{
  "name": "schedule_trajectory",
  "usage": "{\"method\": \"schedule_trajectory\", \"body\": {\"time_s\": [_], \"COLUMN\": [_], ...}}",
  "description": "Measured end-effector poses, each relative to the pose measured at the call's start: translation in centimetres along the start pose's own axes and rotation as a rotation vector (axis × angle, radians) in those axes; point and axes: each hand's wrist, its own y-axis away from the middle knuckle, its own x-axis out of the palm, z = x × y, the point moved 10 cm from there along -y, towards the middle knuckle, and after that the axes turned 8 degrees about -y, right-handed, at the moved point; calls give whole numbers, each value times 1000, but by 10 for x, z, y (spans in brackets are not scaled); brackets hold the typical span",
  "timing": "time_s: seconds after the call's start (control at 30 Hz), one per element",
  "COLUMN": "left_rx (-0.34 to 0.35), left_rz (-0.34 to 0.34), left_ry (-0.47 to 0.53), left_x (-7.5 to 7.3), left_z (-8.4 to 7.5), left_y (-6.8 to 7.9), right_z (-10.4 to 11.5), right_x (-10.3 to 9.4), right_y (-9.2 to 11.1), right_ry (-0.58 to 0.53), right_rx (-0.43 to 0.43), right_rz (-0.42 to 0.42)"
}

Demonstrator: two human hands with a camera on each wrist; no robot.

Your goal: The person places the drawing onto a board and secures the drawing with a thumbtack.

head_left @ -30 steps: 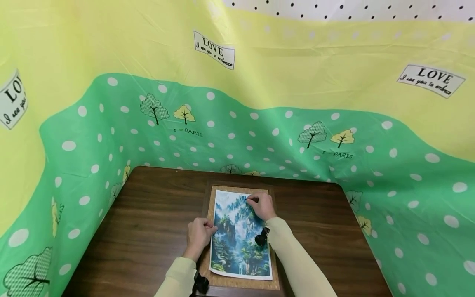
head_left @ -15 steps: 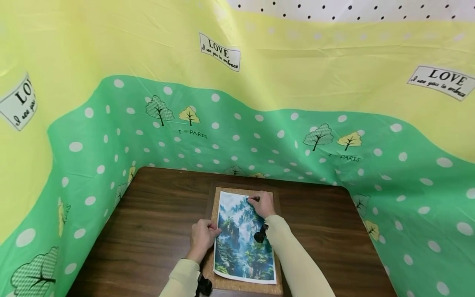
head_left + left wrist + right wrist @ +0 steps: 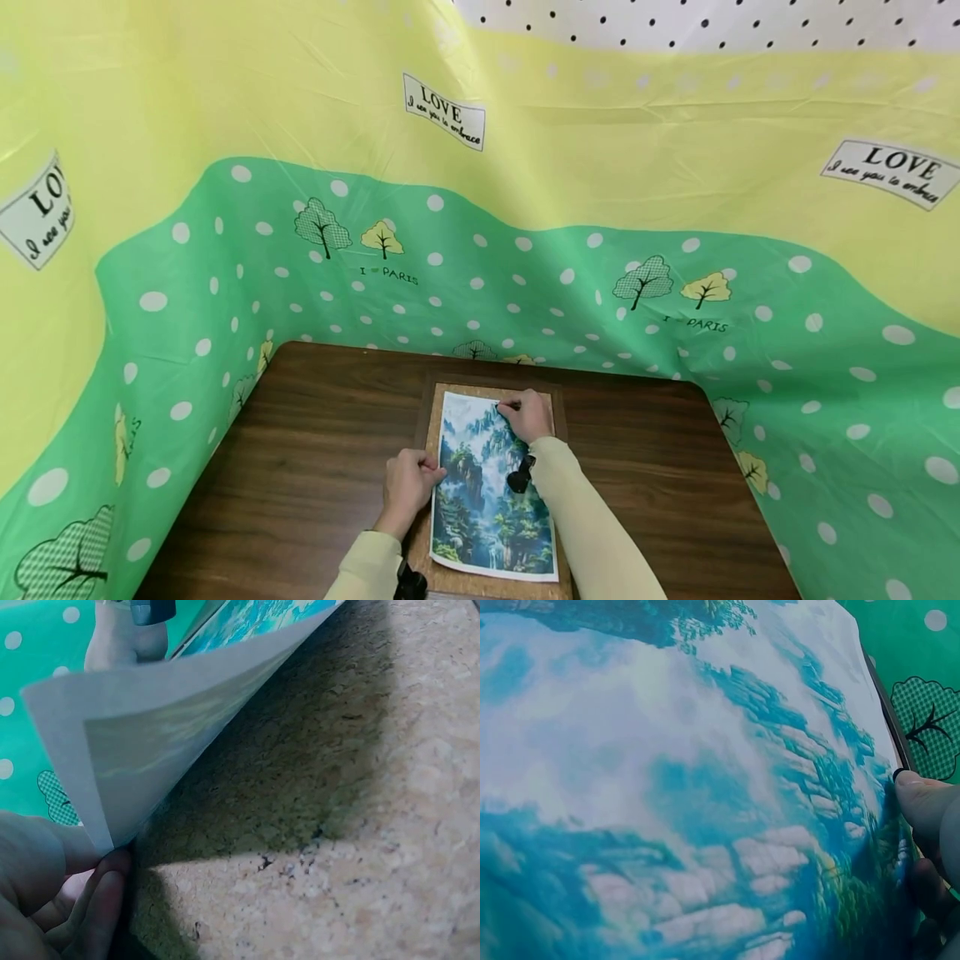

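A paper print of a blue-green mountain landscape (image 3: 491,500) lies over a cork board (image 3: 450,577) on the table. My left hand (image 3: 407,483) pinches the print's left edge between thumb and fingers. In the left wrist view the print's lower corner (image 3: 67,712) curls up off the cork, its pale back showing. Near the print's top edge, my right hand (image 3: 528,415) has thumb and fingers together. A small black round thing (image 3: 898,773), like a pin head, shows at their tips in the right wrist view. The other fingertips are partly hidden there.
The cork board has a dark wooden frame (image 3: 424,417) and stands out against the brown wood-grain table (image 3: 315,442). A green and yellow patterned curtain (image 3: 480,258) hangs round the table's back and sides. Each wrist carries a small black camera (image 3: 519,477).
Both hands keep their places on the print. The right wrist has turned slightly, its camera shifting a little left. The head view has also shifted a little.
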Motion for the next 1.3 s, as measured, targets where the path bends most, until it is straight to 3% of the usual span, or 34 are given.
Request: {"method": "schedule_trajectory", "body": {"time_s": [0.5,0.93,1.3], "left_rx": [13,11,-3], "left_rz": [-4,-1,11], "left_ry": [-4,-4,-5], "left_x": [0,3,3], "left_z": [1,3,4], "left_y": [-2,-4,-4], "right_z": [-3,-3,-13], "right_x": [3,1,3], "right_y": [-5,-3,-4], "right_ry": [-22,-57,-50], "right_rx": [116,121,229], "right_rz": [1,-30,-57]}}
